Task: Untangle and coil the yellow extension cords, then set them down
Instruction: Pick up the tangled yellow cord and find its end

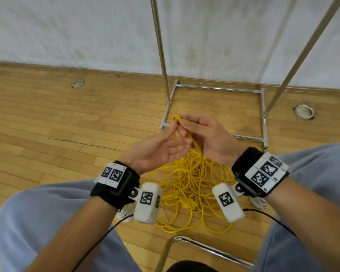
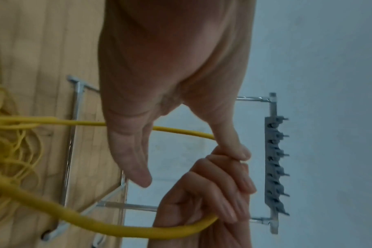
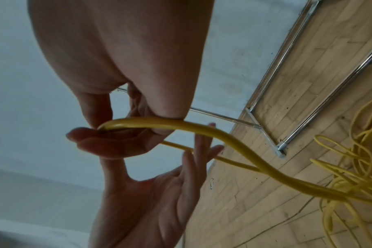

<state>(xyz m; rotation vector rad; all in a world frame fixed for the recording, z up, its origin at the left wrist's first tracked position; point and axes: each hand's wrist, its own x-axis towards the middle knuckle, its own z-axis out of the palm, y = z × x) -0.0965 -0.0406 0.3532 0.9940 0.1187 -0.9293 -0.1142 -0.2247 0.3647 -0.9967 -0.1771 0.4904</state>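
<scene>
A tangle of yellow extension cords (image 1: 192, 185) lies on the wooden floor between my knees, with a yellow socket end (image 1: 192, 200) in it. One strand rises from the pile to my raised hands. My right hand (image 1: 200, 132) pinches a tight bend of the strand (image 1: 176, 117) between thumb and curled fingers (image 3: 108, 144). The two runs of that bend (image 3: 234, 142) hang back down to the pile. My left hand (image 1: 165, 146) is palm up beside it with fingers straight (image 2: 134, 159); its thumb (image 2: 231, 144) touches the right hand's fingers at the bend.
A chrome garment rack's base (image 1: 263, 114) and its uprights (image 1: 161, 46) stand just beyond the cords, by the white wall (image 1: 67, 26). A chrome chair frame (image 1: 204, 248) is under me. Two round floor sockets (image 1: 78, 83) (image 1: 304, 111) sit in the boards.
</scene>
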